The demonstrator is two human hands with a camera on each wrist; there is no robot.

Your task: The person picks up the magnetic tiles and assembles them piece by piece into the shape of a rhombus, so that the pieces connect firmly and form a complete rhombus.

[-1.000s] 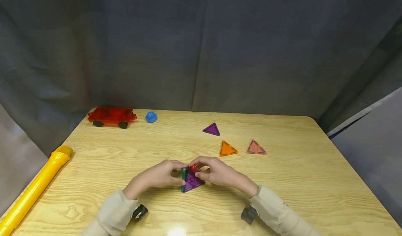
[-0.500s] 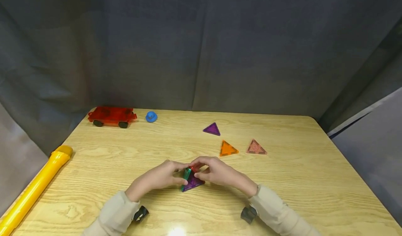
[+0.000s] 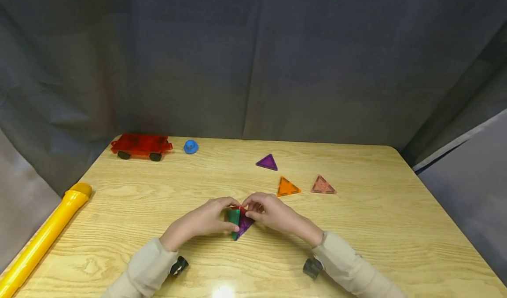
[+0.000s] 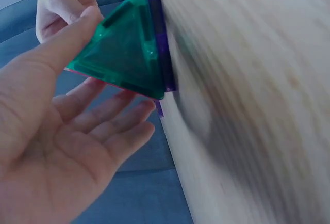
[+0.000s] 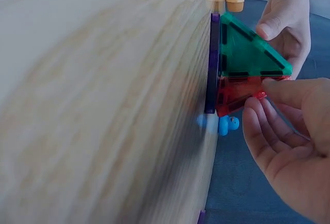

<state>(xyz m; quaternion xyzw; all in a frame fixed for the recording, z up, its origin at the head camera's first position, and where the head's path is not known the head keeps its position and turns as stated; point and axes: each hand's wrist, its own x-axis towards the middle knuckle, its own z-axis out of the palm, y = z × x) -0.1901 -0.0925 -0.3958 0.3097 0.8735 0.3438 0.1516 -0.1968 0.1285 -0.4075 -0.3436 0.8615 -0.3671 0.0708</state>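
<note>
In the head view a green triangular tile (image 3: 233, 216) and a red tile (image 3: 243, 210) stand upright on a purple tile (image 3: 244, 226) that lies on the table, leaning together at the top. My left hand (image 3: 204, 221) holds the green tile, thumb on its near face and fingers behind. In the left wrist view the thumb of my left hand (image 4: 56, 105) lies on the green tile (image 4: 121, 46). My right hand (image 3: 277, 213) pinches the red tile between thumb and fingers, as the right wrist view shows at the red tile (image 5: 240, 89).
Farther back lie a purple triangle (image 3: 267, 162), an orange triangle (image 3: 287, 187) and a pink triangle (image 3: 323, 185). A red wheeled toy (image 3: 141, 145) and a small blue figure (image 3: 191, 147) stand at the back left. A yellow tube (image 3: 43, 238) lies along the left edge.
The green tile has tilted up towards the red one and its face now shows. Both hands have risen slightly, and the purple tile beneath has turned a little.
</note>
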